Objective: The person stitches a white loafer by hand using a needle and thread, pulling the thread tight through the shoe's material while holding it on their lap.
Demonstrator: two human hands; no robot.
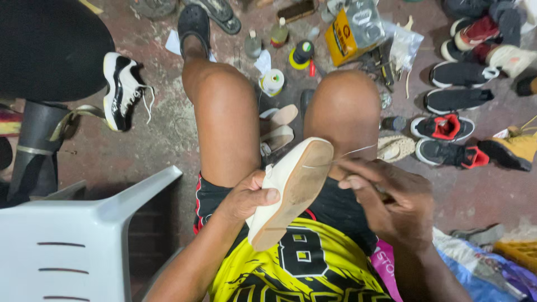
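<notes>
I sit with a cream flat shoe point(291, 190) on my lap, its tan sole turned up. My left hand point(246, 196) grips the shoe's left edge, thumb pressed on the sole. My right hand point(386, 196) is closed on a thin stitching tool, whose metal tip and a white thread point(349, 154) reach the sole's rim near the toe. My bare knees point(341, 106) frame the shoe.
A white plastic chair point(72, 240) stands at my left. Two more cream shoes point(277, 128) lie on the floor between my legs. Bottles, a spool and a yellow box point(341, 36) sit ahead. Several sneakers point(447, 126) line the right; one black-and-white sneaker point(120, 89) lies left.
</notes>
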